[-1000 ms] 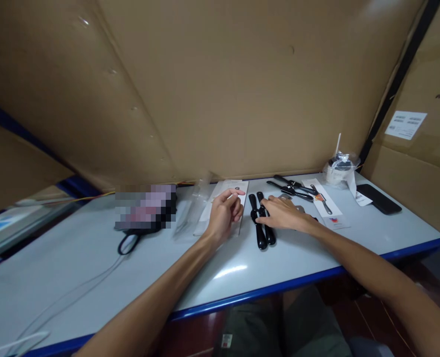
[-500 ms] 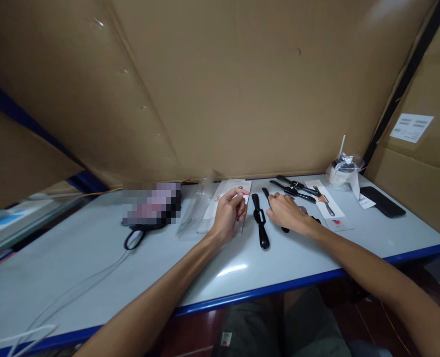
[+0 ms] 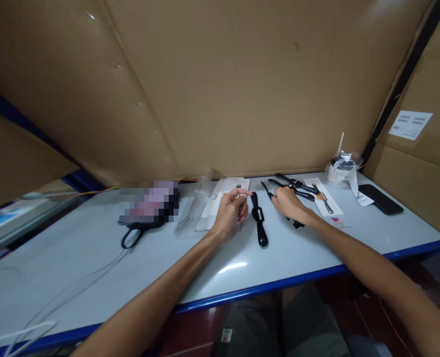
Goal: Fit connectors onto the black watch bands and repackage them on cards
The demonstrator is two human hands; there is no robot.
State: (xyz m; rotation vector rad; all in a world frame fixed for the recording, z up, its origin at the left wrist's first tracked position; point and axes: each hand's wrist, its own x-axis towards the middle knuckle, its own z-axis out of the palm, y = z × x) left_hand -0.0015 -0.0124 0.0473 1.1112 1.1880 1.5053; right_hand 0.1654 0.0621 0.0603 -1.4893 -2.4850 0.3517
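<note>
My left hand [image 3: 233, 210] is over the left-middle of the table, index finger stretched out and the other fingers curled, with nothing visible in it. Its index fingertip is at the upper end of a black spokeshave [image 3: 258, 214] that lies lengthwise on the table. My right hand [image 3: 287, 202] is closed around another black spokeshave [image 3: 265, 187]; one handle sticks out past the fingers, and the hand hides its middle. Just behind that hand, several more black spokeshaves [image 3: 296, 184] lie crossed over each other. Black parts [image 3: 298, 224] show below my right wrist.
White printed boxes [image 3: 215, 201] lie left of centre beside a clear plastic bag [image 3: 193, 203]. Another printed box [image 3: 322, 198] is at right, near a bagged cup with straw [image 3: 341, 171] and a black phone [image 3: 381, 199]. A dark pouch [image 3: 155, 220] lies left. Cardboard walls [image 3: 220, 89] enclose the table.
My right hand has shifted slightly right and away from the lying spokeshave. The left index finger has straightened toward that spokeshave's upper end. The view has moved a little.
</note>
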